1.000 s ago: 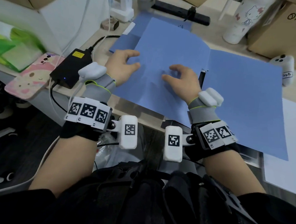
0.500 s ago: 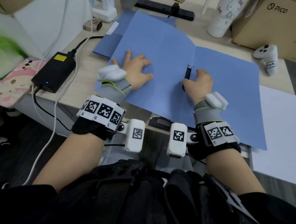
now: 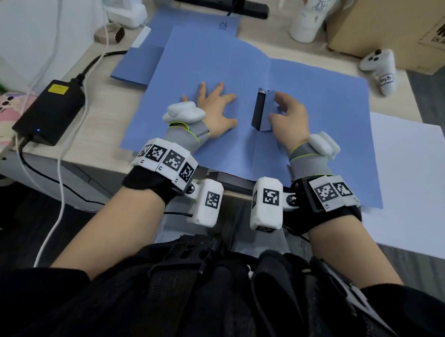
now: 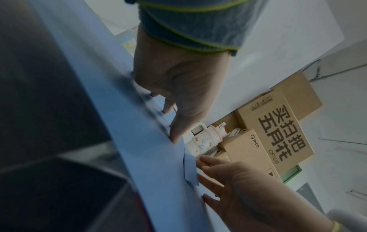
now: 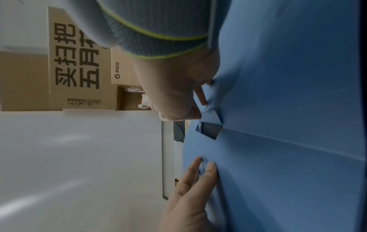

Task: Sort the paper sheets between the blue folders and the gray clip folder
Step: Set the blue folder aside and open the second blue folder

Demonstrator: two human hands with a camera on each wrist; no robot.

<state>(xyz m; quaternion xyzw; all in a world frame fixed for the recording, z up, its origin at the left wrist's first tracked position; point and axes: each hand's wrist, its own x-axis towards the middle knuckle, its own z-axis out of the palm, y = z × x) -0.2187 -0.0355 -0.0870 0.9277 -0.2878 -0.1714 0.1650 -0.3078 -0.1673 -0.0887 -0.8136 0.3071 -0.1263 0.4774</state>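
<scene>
The left hand (image 3: 214, 108) presses flat on the open blue folder (image 3: 324, 101); the right hand (image 3: 289, 117) pinches its small raised flap (image 3: 268, 111).

**Blue folder flap lifted at the fold**

An open blue folder (image 5: 288, 109) is seen filling the right side of the right wrist view, with a crease running across it. The right hand (image 5: 178, 87) is shown at the top, its fingertips (image 5: 202, 100) pinching a small blue flap (image 5: 213, 115) raised from the sheet; a dark opening (image 5: 210, 131) is exposed just beneath it. The left hand (image 5: 190, 196) is laid against the folder lower down, fingers straight (two fingertips are pressed flat on the blue surface). Behind the hands, a white sheet (image 5: 79, 164) and cardboard boxes (image 5: 79, 62) printed with dark characters are visible.
</scene>
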